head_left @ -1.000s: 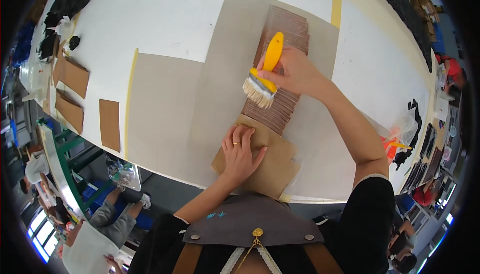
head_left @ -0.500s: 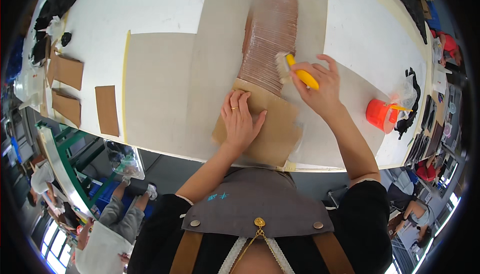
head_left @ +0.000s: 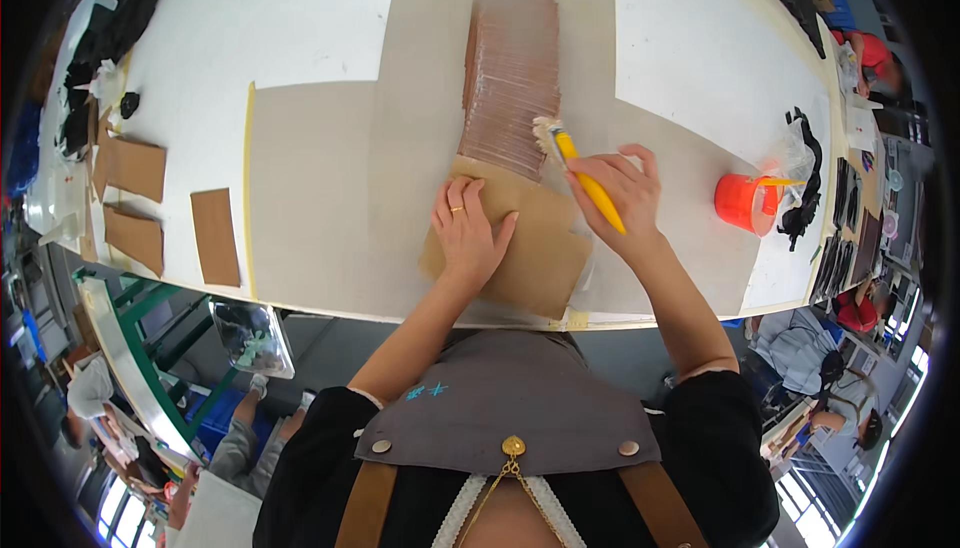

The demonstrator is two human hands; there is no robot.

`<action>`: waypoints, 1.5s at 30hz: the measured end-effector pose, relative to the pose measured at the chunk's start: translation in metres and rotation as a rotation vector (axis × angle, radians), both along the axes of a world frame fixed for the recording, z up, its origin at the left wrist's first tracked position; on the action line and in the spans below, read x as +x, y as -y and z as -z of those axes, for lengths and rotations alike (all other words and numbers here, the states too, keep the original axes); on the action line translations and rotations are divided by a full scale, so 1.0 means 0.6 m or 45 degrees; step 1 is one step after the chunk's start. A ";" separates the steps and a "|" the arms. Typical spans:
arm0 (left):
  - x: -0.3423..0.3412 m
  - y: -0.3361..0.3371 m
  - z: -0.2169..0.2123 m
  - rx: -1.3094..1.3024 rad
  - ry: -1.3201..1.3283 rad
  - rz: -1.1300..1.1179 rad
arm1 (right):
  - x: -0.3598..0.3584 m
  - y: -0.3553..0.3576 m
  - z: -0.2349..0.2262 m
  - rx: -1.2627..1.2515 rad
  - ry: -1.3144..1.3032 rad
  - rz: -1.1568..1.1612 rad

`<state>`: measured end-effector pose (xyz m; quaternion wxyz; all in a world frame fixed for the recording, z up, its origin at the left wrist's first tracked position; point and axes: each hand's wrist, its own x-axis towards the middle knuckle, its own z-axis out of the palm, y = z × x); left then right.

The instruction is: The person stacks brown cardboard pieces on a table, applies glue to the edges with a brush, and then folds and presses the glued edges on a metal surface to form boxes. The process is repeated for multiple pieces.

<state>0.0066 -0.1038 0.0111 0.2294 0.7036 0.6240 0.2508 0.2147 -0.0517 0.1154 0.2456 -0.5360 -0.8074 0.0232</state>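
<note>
A long fanned row of overlapping brown strips lies on a grey sheet in the middle of the table, with whitish streaks over its surface. Over its near end is a tan sheet of paper or card. My left hand rests flat on this tan sheet, fingers stretched and thumb apart. In my right hand is a brush with a yellow handle, held between thumb and fingers. Its pale bristles point up and left, at the right edge of the strips near the tan sheet.
To the right stands an orange-red pot with a yellow handle across its rim, beside a black strip. Brown card pieces lie at the left. A green-framed stand is below the table's left edge. Other people are around.
The brush has swung more upright, its bristles now at the strips' right edge. My left hand stays on the tan sheet. The whole view has shifted slightly.
</note>
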 end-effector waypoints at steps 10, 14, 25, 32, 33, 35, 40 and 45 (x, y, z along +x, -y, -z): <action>-0.032 0.010 0.011 0.066 -0.060 0.002 | 0.241 0.189 -0.073 0.514 -1.089 1.109; -0.043 -0.008 0.028 0.121 0.098 0.041 | 0.418 0.213 -0.068 0.702 -0.279 1.412; -0.041 -0.015 0.024 0.160 0.151 -0.187 | 0.545 0.179 0.072 0.273 -0.079 1.637; -0.071 0.019 -0.015 0.099 0.343 -0.292 | 0.542 0.205 0.073 0.191 -0.006 1.533; -0.075 0.025 -0.024 0.157 0.307 -0.142 | 0.546 0.212 0.082 0.172 -0.008 1.553; -0.077 0.037 -0.038 0.272 0.156 -0.063 | 0.563 0.217 0.099 -0.104 0.003 1.567; -0.057 0.063 -0.063 0.340 0.076 -0.082 | 0.609 0.246 0.106 -0.077 -0.365 1.472; -0.038 0.073 -0.073 0.302 0.260 -0.207 | 0.496 0.341 0.095 0.095 -0.634 1.520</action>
